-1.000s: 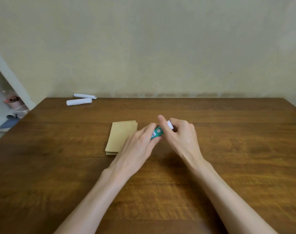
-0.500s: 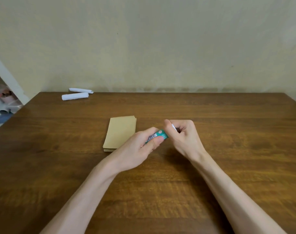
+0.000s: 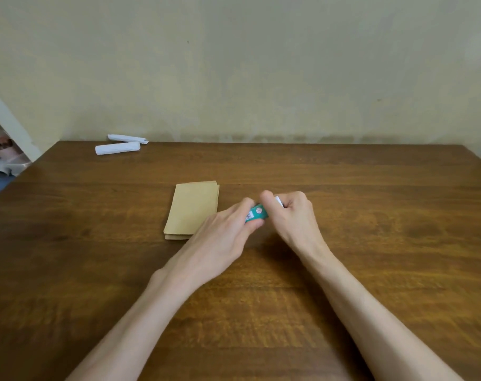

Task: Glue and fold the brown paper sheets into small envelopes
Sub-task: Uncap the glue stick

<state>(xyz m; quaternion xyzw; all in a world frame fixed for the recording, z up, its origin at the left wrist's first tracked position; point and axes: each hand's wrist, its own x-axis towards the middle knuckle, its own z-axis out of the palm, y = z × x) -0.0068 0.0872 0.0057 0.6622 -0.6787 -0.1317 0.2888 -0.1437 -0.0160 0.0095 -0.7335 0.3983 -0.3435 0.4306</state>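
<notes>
- Left hand (image 3: 220,243) grips the green glue stick (image 3: 257,213) body.
- Right hand (image 3: 294,215) fingers (image 3: 266,199) curl round its white cap (image 3: 279,201).
- Brown paper sheets (image 3: 192,209) stacked just left on the desk (image 3: 371,243).

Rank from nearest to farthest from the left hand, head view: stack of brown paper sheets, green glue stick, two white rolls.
1. The green glue stick, gripped by the left hand itself.
2. The stack of brown paper sheets, just left of that hand.
3. The two white rolls, far off at the back left; too close together to rank separately.
</notes>
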